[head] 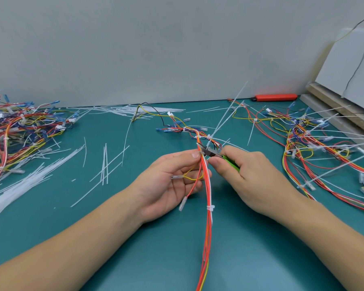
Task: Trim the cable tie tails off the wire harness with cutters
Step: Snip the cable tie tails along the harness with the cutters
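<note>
Gripping green-handled cutters (pixel 213 153) — right hand (pixel 248 177); left hand (pixel 172 181) pinching wire harness (pixel 207 185).

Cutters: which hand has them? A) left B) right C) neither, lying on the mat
B: the right hand grips the green-handled cutters, tip at the harness that the left hand holds.
</note>
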A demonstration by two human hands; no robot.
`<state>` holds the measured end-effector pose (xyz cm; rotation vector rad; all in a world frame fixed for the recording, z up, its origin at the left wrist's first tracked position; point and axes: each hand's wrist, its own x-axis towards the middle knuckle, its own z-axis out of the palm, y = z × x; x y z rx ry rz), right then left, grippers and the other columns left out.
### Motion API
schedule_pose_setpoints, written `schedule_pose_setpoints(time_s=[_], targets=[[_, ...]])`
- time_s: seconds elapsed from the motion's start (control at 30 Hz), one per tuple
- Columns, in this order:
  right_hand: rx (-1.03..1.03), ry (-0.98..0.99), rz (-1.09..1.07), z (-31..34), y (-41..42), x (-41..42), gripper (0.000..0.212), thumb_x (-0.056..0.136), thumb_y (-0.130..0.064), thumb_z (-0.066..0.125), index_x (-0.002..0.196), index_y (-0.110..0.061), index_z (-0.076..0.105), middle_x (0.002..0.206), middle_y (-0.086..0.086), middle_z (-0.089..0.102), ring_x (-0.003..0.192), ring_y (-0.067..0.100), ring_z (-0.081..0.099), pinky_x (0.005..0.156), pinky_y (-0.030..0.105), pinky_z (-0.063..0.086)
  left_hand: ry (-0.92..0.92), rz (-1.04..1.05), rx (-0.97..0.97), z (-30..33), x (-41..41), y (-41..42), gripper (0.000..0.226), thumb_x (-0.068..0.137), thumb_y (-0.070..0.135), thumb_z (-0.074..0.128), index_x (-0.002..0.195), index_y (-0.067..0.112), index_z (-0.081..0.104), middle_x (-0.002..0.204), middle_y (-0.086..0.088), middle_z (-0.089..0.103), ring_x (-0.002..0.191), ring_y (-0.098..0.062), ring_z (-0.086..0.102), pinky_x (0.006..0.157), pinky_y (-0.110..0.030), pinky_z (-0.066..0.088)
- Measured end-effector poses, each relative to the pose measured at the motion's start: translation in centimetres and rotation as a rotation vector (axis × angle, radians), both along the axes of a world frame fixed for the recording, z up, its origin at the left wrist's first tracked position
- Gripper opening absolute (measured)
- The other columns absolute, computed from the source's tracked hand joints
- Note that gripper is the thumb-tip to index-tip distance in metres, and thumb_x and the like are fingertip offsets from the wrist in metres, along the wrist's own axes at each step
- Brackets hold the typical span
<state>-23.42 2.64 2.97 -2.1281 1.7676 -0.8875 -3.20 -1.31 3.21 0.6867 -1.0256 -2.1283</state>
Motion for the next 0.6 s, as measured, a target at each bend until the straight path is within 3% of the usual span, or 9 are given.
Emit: schedule_pose_setpoints(time_s=[0.2,0.37,0.6], targets=[[-0.004,-0.047,-0.015,-0.31,0.17,0.38,0.058,0.094,-0.074,0.031,0.08,-0.022,0.049,0.065,0.0,0.048,0.06,0.018,0.044,0.057,0.042,0.042,0.003,-0.006,-0.005,-0.07,0.03,0.01,0.018,0.085,0.024,0.07,0.097,0.014,0.079,0.09,-0.003,0.074,0.077,-0.014,0.072,0.072,-0.024,0.057],[0.003,-0.072,-0.001,-0.03,0.32,0.16,0.052,0.096,-0.072,0.03,0.089,-0.029,0.057,0.069,-0.014,0.053,0.062,0.012,0.048,0.055,0.032,0.034,-0.001,-0.01,-0.018,-0.16,0.01,-0.13,0.018,0.082,0.025,0.072,0.095,0.015,0.079,0.088,-0.003,0.073,0.077,-0.015,0.072,0.072,-0.025,0.057],[0.005,-0.068,0.011,0.17,0.3,0.19,0.051,0.096,-0.072,0.029,0.087,-0.03,0.057,0.068,-0.016,0.053,0.061,0.01,0.048,0.054,0.027,0.032,-0.003,-0.009,-0.019,-0.26,-0.07,-0.2,0.02,0.084,0.022,0.069,0.099,0.012,0.077,0.088,-0.004,0.071,0.074,-0.016,0.07,0.07,-0.025,0.056]])
